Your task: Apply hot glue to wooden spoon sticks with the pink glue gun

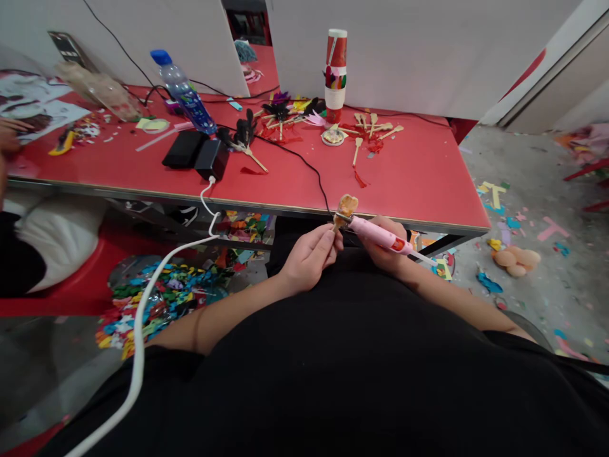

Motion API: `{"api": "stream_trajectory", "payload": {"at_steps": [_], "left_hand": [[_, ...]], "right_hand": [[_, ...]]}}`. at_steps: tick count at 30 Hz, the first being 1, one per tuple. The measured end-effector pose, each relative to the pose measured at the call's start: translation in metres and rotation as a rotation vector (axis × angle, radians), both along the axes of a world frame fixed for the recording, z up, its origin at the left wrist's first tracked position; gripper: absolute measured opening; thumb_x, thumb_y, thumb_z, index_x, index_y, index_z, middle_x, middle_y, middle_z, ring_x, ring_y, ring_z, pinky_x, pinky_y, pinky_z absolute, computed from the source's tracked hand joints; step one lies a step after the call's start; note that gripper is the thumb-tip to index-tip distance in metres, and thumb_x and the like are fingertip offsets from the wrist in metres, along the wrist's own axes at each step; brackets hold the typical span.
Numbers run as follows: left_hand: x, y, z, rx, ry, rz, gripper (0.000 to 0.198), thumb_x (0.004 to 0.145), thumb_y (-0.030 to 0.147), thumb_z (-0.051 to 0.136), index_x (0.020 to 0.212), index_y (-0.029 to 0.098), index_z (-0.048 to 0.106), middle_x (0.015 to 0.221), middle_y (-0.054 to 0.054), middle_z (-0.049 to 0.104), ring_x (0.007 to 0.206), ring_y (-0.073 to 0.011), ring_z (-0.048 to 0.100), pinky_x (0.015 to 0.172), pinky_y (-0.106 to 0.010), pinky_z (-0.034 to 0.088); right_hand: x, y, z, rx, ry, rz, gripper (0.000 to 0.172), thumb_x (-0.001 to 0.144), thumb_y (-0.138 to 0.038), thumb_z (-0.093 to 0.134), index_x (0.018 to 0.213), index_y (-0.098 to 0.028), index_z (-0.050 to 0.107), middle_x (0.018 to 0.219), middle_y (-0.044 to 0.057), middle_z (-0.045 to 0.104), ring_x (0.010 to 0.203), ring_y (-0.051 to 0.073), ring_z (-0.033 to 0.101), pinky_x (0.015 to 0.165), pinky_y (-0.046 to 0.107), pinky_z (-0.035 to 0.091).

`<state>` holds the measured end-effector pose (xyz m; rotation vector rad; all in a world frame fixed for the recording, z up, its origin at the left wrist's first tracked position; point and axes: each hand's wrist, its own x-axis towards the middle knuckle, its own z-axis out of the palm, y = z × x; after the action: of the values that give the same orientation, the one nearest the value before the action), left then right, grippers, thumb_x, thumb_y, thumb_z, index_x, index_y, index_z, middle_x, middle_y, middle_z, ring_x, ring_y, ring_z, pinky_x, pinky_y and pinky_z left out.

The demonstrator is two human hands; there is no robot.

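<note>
L hand grips wooden stick nr edge of table; R hand holds pink glue gun up to it. Blk cord runs twd hands; bottle, stacked cups, feathered sticks behind.

It's a craft workshop, folks, and a busy one! Here's the long red-topped worktable against plain white wall panels, scattered with small pale wooden paddle-shaped sticks, a red thread tassel and dark feathers. There's a pink stick-fed glue gun at the near edge! Down below, a heap of multicoloured cut scraps, with more littering the grey concrete floor. And far left, another person's hand shares the table!
</note>
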<state>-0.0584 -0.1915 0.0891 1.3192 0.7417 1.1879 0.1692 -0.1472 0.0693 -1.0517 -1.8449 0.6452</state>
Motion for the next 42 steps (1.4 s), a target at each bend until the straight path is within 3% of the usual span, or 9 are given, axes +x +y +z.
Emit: {"api": "stream_trajectory", "payload": {"at_steps": [5, 10, 26, 33, 42], "left_hand": [[-0.003, -0.002, -0.001, 0.056, 0.087, 0.022, 0.056, 0.123, 0.068, 0.055, 0.095, 0.021, 0.064, 0.056, 0.008, 0.047, 0.047, -0.0084, 0.035, 0.049, -0.025, 0.028], [-0.007, -0.004, 0.002, 0.177, 0.22, 0.072, 0.056, 0.125, 0.066, 0.05, 0.095, 0.021, 0.064, 0.059, 0.008, 0.048, 0.05, -0.0093, 0.039, 0.053, -0.025, 0.032], [-0.01, -0.007, 0.0, 0.262, 0.3, 0.129, 0.051, 0.127, 0.061, 0.047, 0.097, 0.022, 0.062, 0.058, 0.008, 0.049, 0.047, -0.0087, 0.038, 0.05, -0.024, 0.031], [-0.011, -0.008, -0.003, 0.263, 0.299, 0.15, 0.051, 0.127, 0.06, 0.047, 0.095, 0.023, 0.061, 0.058, 0.008, 0.049, 0.048, -0.0089, 0.039, 0.051, -0.024, 0.032], [-0.009, -0.008, -0.01, 0.204, 0.238, 0.14, 0.052, 0.126, 0.063, 0.049, 0.095, 0.023, 0.061, 0.057, 0.008, 0.047, 0.046, -0.0088, 0.036, 0.049, -0.025, 0.029]], "right_hand": [[-0.004, 0.001, -0.001, 0.037, 0.087, -0.011, 0.048, 0.1, -0.064, 0.078, 0.076, -0.028, 0.057, 0.063, -0.002, 0.058, 0.054, 0.014, 0.045, 0.056, 0.032, 0.044], [-0.004, 0.002, 0.001, -0.022, 0.14, 0.068, 0.055, 0.103, -0.071, 0.079, 0.077, -0.029, 0.055, 0.063, -0.004, 0.055, 0.055, 0.016, 0.048, 0.059, 0.035, 0.047], [-0.003, 0.003, 0.001, -0.045, 0.093, 0.08, 0.045, 0.104, -0.063, 0.081, 0.083, -0.03, 0.058, 0.072, 0.0, 0.059, 0.064, 0.02, 0.055, 0.067, 0.041, 0.053], [-0.005, 0.004, 0.005, 0.012, 0.096, 0.13, 0.043, 0.107, -0.056, 0.077, 0.083, -0.028, 0.056, 0.073, -0.003, 0.058, 0.06, 0.016, 0.05, 0.063, 0.035, 0.045], [-0.003, 0.006, 0.0, 0.03, -0.021, 0.047, 0.032, 0.103, -0.051, 0.073, 0.086, -0.029, 0.058, 0.071, -0.001, 0.059, 0.06, 0.017, 0.049, 0.06, 0.035, 0.041]]}}
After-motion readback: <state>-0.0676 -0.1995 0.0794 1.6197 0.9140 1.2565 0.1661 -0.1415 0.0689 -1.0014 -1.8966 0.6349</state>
